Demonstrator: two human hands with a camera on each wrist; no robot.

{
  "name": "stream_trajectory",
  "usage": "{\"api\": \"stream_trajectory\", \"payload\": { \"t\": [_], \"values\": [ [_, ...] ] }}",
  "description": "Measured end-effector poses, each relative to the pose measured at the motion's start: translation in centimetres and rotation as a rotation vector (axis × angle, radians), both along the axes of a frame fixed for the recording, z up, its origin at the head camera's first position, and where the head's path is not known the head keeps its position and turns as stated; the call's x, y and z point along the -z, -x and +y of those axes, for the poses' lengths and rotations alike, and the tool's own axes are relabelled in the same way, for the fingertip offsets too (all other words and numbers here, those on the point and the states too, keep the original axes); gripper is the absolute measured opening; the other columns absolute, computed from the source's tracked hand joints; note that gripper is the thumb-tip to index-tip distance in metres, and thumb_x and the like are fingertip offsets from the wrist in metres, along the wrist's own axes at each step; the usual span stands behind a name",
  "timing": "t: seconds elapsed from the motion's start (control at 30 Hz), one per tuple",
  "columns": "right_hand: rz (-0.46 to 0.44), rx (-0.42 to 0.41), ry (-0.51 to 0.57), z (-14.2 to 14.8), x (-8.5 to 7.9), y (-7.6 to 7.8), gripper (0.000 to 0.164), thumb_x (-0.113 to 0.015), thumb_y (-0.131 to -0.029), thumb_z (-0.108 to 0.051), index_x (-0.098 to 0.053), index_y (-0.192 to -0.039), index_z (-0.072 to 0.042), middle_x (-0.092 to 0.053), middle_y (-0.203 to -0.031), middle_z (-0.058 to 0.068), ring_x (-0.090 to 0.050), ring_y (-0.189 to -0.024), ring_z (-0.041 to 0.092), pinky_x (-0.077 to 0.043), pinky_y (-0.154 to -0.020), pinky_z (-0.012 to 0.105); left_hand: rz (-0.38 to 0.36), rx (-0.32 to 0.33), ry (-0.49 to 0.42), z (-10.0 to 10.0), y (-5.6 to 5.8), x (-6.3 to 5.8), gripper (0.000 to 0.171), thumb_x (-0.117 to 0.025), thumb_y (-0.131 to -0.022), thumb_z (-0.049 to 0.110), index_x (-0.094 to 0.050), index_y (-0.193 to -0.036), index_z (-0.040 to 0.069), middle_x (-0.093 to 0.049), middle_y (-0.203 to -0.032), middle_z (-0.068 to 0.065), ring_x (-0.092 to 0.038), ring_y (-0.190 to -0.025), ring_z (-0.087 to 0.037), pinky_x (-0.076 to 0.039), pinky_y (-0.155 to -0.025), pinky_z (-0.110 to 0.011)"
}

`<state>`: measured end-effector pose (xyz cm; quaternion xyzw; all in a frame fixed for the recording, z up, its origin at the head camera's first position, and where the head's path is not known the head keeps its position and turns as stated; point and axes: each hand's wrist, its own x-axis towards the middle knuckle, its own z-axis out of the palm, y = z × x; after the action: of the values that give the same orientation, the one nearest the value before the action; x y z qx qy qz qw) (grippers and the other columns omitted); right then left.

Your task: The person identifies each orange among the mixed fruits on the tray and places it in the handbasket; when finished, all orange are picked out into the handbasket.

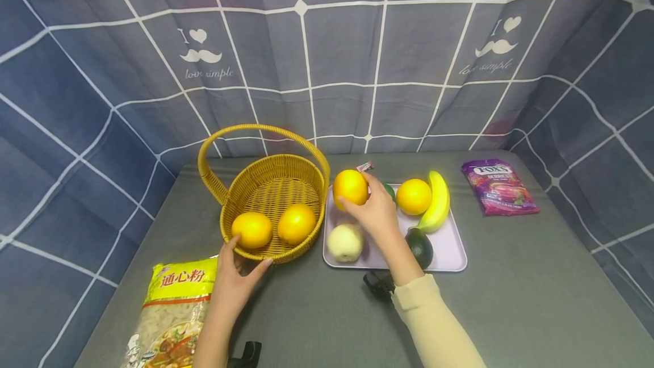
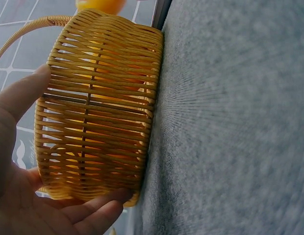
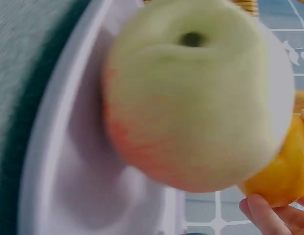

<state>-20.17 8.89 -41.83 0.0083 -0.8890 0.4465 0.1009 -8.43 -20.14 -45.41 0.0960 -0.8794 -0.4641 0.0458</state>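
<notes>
My right hand (image 1: 378, 209) grips an orange (image 1: 350, 187) above the left part of a pale pink tray (image 1: 455, 267). Below that hand on the tray sits a pale apple (image 1: 344, 242), which fills much of the right wrist view with a red blush on its side. A yellow wicker basket (image 1: 273, 169) with a tall handle stands on the left, two oranges (image 1: 252, 230) (image 1: 297, 224) inside it. With thumb and fingers spread along its near side, my left hand (image 1: 237, 280) holds the basket at the rim, as the left wrist view also shows.
On the tray's right lie another orange (image 1: 414, 196), a banana (image 1: 437, 203) and a dark green avocado (image 1: 419, 249). A green thing (image 1: 390, 191) is partly hidden behind my right hand. A pasta bag (image 1: 176, 311) lies front left, a purple candy bag (image 1: 498, 187) far right, a small wrapper (image 1: 365, 167) behind the tray.
</notes>
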Motion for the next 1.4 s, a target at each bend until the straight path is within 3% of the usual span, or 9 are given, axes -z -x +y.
{"api": "stream_trajectory", "payload": {
  "t": [0.17, 0.37, 0.53, 0.93, 1.17, 1.4],
  "values": [
    [0.051, 0.003, 0.057, 0.3, -1.5, -1.0, 0.081, -0.081, -0.073, -0.043, -0.048, -0.140, -0.012, -0.053, -0.134, 0.011, -0.059, -0.099, 0.028, -0.053, -0.083, 0.040, -0.011, 0.002, 0.006, 0.0, 0.0, -0.2, 0.098, -0.075, -0.081, 0.046, -0.019, -0.152, 0.008, -0.012, -0.154, -0.024, -0.041, -0.126, -0.047, -0.038, -0.103, -0.054],
    [0.077, -0.003, 0.129, 0.3, -3.3, -2.3, 0.082, -0.082, -0.073, -0.040, -0.046, -0.143, -0.016, -0.049, -0.139, 0.005, -0.056, -0.098, 0.025, -0.054, -0.080, 0.037, -0.018, 0.001, 0.022, 0.0, 0.0, -0.4, 0.099, -0.074, -0.081, 0.048, -0.019, -0.152, 0.008, -0.015, -0.153, -0.024, -0.041, -0.127, -0.047, -0.038, -0.103, -0.053],
    [0.090, -0.022, 0.148, 0.1, -4.9, -3.6, 0.081, -0.083, -0.073, -0.040, -0.046, -0.143, -0.020, -0.053, -0.133, 0.003, -0.056, -0.096, 0.022, -0.054, -0.075, 0.034, -0.020, 0.002, 0.020, 0.0, 0.0, -0.5, 0.098, -0.075, -0.081, 0.047, -0.018, -0.152, 0.008, -0.017, -0.152, -0.023, -0.040, -0.127, -0.046, -0.038, -0.103, -0.053],
    [0.115, -0.166, 0.185, -2.2, -6.7, -5.7, 0.079, -0.083, -0.074, -0.041, -0.047, -0.142, -0.025, -0.052, -0.132, -0.002, -0.059, -0.099, 0.021, -0.054, -0.080, 0.037, -0.012, 0.005, 0.016, 0.0, 0.0, -0.3, 0.097, -0.075, -0.081, 0.045, -0.019, -0.152, 0.008, -0.017, -0.152, -0.022, -0.040, -0.127, -0.046, -0.038, -0.104, -0.053],
    [0.141, -0.241, 0.141, -4.5, -6.2, -5.5, 0.079, -0.082, -0.073, -0.043, -0.048, -0.141, -0.021, -0.054, -0.129, -0.001, -0.059, -0.097, 0.017, -0.055, -0.077, 0.030, -0.015, 0.002, 0.016, 0.0, 0.0, -0.4, 0.098, -0.075, -0.081, 0.047, -0.019, -0.151, 0.007, -0.018, -0.152, -0.023, -0.040, -0.127, -0.046, -0.037, -0.104, -0.053],
    [0.095, -0.287, 0.094, -7.0, -4.9, -3.4, 0.081, -0.081, -0.072, -0.046, -0.048, -0.141, -0.018, -0.056, -0.128, 0.004, -0.058, -0.100, 0.019, -0.054, -0.082, 0.036, -0.010, -0.003, 0.013, 0.0, 0.0, -0.2, 0.097, -0.077, -0.080, 0.045, -0.020, -0.151, 0.008, -0.019, -0.151, -0.022, -0.040, -0.128, -0.045, -0.038, -0.104, -0.053]
  ]
}}
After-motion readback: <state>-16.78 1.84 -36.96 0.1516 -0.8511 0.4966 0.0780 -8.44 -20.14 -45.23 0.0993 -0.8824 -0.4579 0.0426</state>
